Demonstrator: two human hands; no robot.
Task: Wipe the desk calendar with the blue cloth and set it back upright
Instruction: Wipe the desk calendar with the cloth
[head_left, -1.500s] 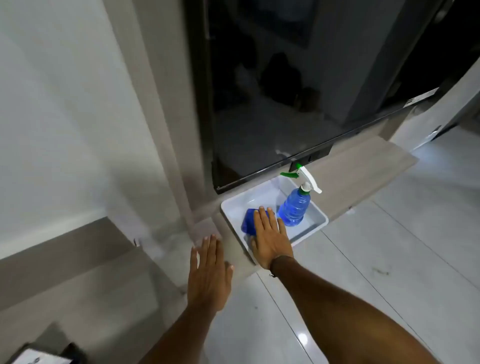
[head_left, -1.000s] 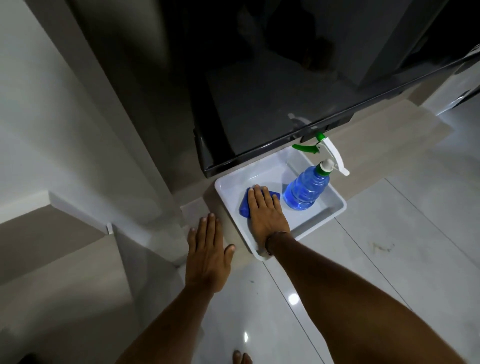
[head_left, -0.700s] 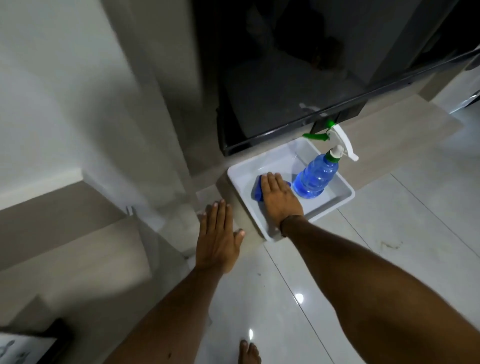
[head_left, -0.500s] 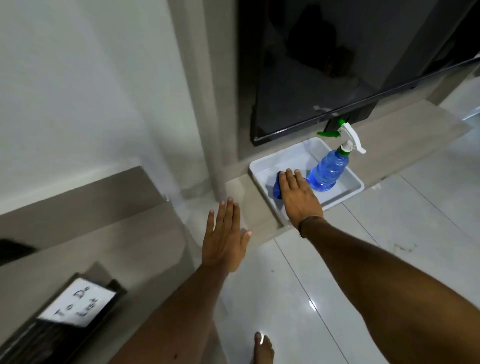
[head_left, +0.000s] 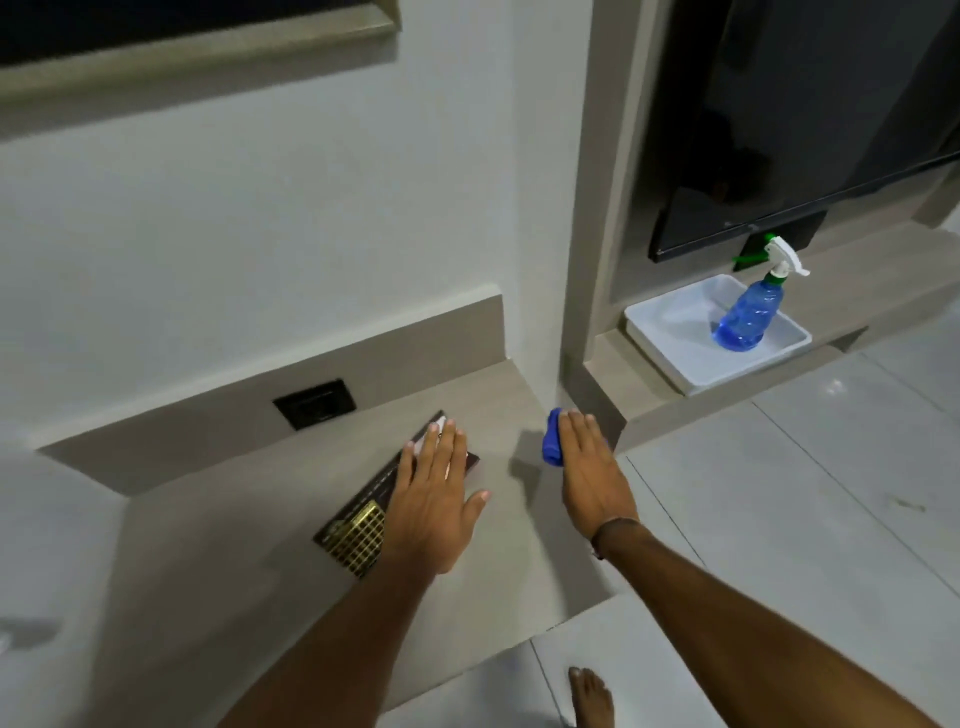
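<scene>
Desk calendar (head_left: 358, 525) is lying flat on the ledge (head_left: 208, 545), left hand (head_left: 434, 499) spread over it. Right hand (head_left: 589, 473) is gripping the blue cloth (head_left: 551, 437) underneath — soft, light. Calendar prob stiff card w/ thin edges — lifting by its long sides looks best.

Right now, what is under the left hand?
The left hand lies flat over the desk calendar on the desk. A gold grid corner and a dark edge show beside it; the rest of the calendar's face is covered.
</scene>
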